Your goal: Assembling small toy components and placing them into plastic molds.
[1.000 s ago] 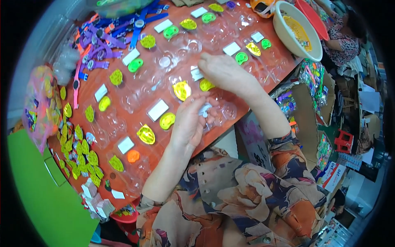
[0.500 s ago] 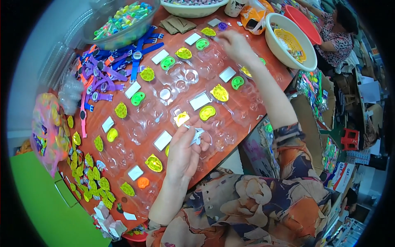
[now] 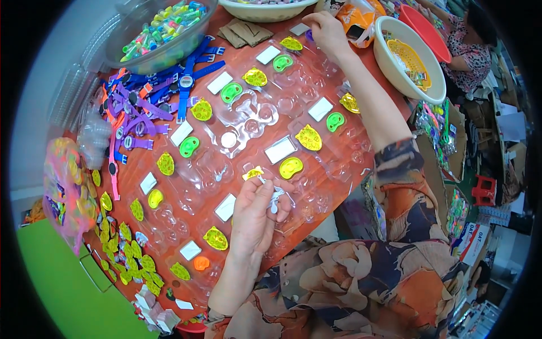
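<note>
In my left hand [image 3: 252,217], closed near the table's front edge, is a bunch of small white plastic spoon-like pieces [image 3: 276,199]. My right hand [image 3: 328,35] reaches to the far end of the table, its fingers bent together beside a purple pacifier-shaped piece [image 3: 309,35]; whatever sits in the fingertips is hidden. Clear moulded trays [image 3: 244,107] cover the table between the hands. Lying in them are white rectangular blocks [image 3: 280,150], green pacifier-shaped pieces [image 3: 231,92], a yellow one [image 3: 291,168] and yellow patterned pieces [image 3: 309,137].
Toy watches [image 3: 135,104] and a heap of yellow pieces [image 3: 132,257] lie on the left. A grey basin [image 3: 164,56] of colourful tubes stands at the back left. At the back right is a cream basin [image 3: 384,62] with a yellow basket. Another person [image 3: 471,62] sits beyond.
My right hand has moved farther back and slightly left, to beside the purple piece. My left hand keeps its grip on the white pieces, with the whole view shifted slightly.
</note>
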Demonstrator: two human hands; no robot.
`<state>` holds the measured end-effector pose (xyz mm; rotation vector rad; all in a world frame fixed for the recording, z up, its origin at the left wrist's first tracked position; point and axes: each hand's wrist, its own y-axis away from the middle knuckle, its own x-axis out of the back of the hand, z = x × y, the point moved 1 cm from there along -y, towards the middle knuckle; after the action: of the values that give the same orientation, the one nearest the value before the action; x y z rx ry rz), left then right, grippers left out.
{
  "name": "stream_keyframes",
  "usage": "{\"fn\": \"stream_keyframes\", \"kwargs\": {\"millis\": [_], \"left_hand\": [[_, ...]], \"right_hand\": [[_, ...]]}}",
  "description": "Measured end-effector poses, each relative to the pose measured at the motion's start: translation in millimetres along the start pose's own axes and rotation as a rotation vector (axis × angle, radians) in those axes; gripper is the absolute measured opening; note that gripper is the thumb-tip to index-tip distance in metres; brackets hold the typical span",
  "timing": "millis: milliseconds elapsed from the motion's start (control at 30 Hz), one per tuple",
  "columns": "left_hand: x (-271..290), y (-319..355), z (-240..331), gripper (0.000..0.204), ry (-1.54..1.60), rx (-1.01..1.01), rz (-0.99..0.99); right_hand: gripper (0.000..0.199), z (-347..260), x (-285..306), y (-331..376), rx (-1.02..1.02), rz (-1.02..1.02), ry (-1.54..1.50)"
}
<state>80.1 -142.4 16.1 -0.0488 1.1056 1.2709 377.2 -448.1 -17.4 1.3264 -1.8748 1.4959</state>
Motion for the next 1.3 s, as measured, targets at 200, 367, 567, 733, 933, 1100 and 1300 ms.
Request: {"fn": "stream_keyframes", "kwargs": {"millis": [200, 367, 567, 733, 933, 1100, 1300], "left_hand": [[-8.7, -5.8, 13.2, 0.022, -0.06, -0.032, 0.077], [-3.6, -19.4, 14.6, 0.019, -0.084, -0.109, 0.009], [2.2, -13.6, 8.8, 0.015, -0.199, -0.141, 0.071], [5.1, -8.7, 5.1, 0.017, -0.257, -0.153, 0.083], [10.8, -14.0, 10.2, 0.017, -0.197, -0.175, 0.046], [11.1, -17.0, 20.0, 0.017, -0.189, -0.174, 0.099], [13.7, -18.4, 23.1, 0.022, -0.216, -0.161, 0.124]], "right_hand": [[0.024, -147.7, 71.6, 95.9, -0.086, -0.684, -0.853], [0.021, -186.2, 92.3, 144.2, -0.056, -0.785, -0.977], [0.014, -203.2, 102.9, 148.5, 0.203, -0.694, -0.661], [0.011, -201.2, 101.8, 148.6, 0.235, -0.677, -0.72], [0.009, -197.3, 94.7, 143.7, 0.121, -0.811, -0.683], [0.011, -206.9, 87.8, 136.4, -0.174, -0.931, -0.854], [0.011, -198.1, 82.1, 126.3, -0.11, -0.877, -0.854]]}}
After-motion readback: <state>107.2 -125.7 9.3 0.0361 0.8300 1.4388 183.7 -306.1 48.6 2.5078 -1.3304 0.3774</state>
